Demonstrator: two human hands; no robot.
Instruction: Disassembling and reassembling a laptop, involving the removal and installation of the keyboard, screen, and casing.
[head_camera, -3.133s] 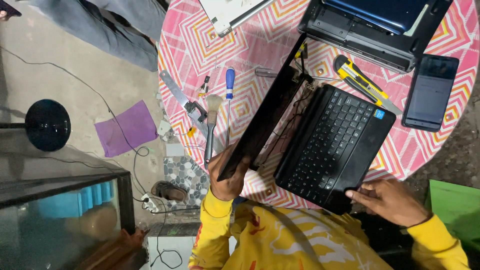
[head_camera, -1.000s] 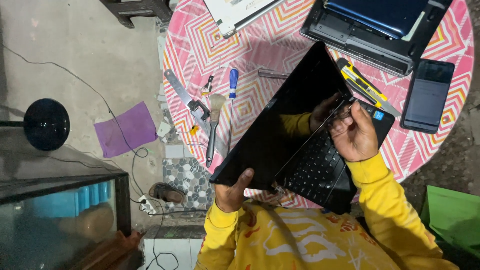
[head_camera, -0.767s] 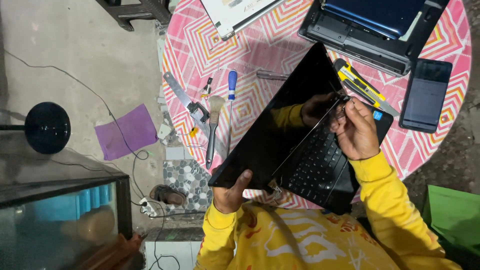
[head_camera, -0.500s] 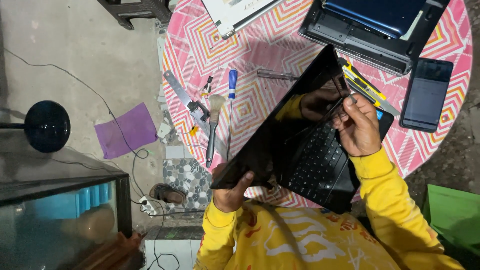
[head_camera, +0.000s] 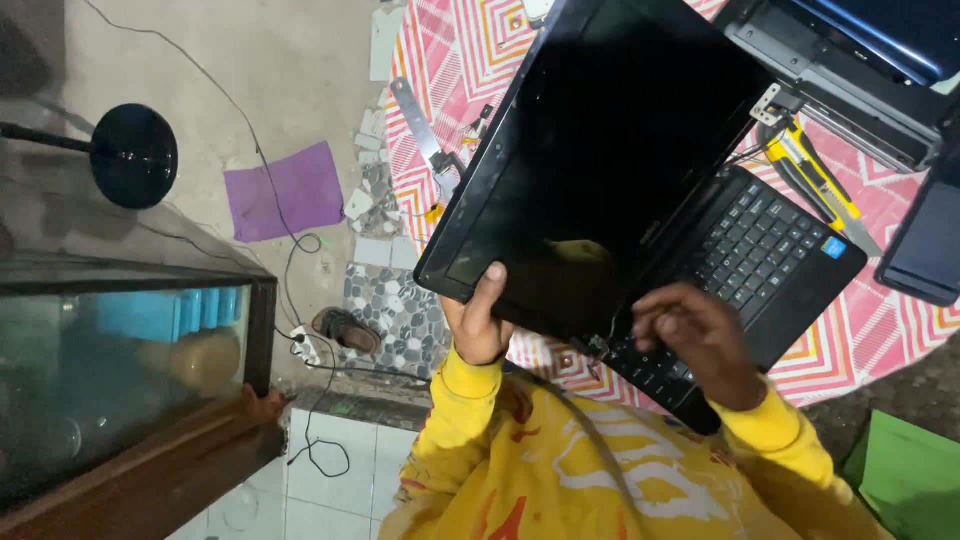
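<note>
From the head camera, looking straight down: a black laptop screen panel (head_camera: 610, 160) is lifted clear of the laptop base (head_camera: 760, 270), tilted over the round table with its pink zigzag cloth (head_camera: 870, 340). The left hand (head_camera: 478, 325) is closed on the panel's near lower edge, thumb on the glass face and fingers hidden beneath. The right hand (head_camera: 700, 340) rests over the near corner of the keyboard, beside the hinge end of the panel, fingers curled; whether it pinches anything I cannot tell (it is blurred).

The panel looks thin, wide and fairly light, but the glossy face is slick and would likely crack or flex if squeezed in the middle. The safer hold, as I judge it, is on the stiff plastic frame at the edges, as the left hand has it, with a second support near the hinge side. A bare metal hinge bracket (head_camera: 768, 102) sticks out at the far corner, and thin wires (head_camera: 745, 155) seem to run from there toward the base, so the panel may be tethered and should not be pulled hard.

Around it lie a yellow utility knife (head_camera: 815, 180), a second dark laptop (head_camera: 850, 60) at the table's far edge, a flat metal strip (head_camera: 420, 125), and on the floor a purple cloth (head_camera: 285, 190).
</note>
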